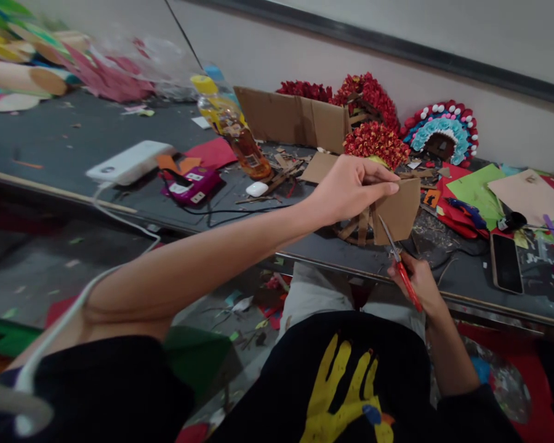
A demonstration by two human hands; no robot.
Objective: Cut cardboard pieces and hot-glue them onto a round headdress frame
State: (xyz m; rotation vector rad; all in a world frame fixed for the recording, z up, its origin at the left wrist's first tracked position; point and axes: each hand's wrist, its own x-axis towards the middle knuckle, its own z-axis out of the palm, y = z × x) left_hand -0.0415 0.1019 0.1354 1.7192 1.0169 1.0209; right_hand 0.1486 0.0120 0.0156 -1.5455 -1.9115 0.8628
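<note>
Between the thumb and fingers of my left hand [353, 187] is the upper edge of a small piece of cardboard [399, 212], held up over the front of the table. My right hand [418, 280] grips red-handled scissors [404, 277], their blades pointing up at the cardboard's lower left edge. Whether the blades touch the cardboard I cannot tell. Behind and below it, partly hidden, lies a frame of brown cardboard strips [357, 231]. Another flat cardboard scrap [321, 167] is just beyond my left hand.
A bottle [240, 135], a white power bank [132, 161] and a purple box [194, 184] stand left. Red flowered arches [373, 144] and a blue-and-red one [443, 132] lean at the wall. Coloured paper [477, 191] and a phone [506, 263] lie right. A white cable [106, 271] crosses my left arm.
</note>
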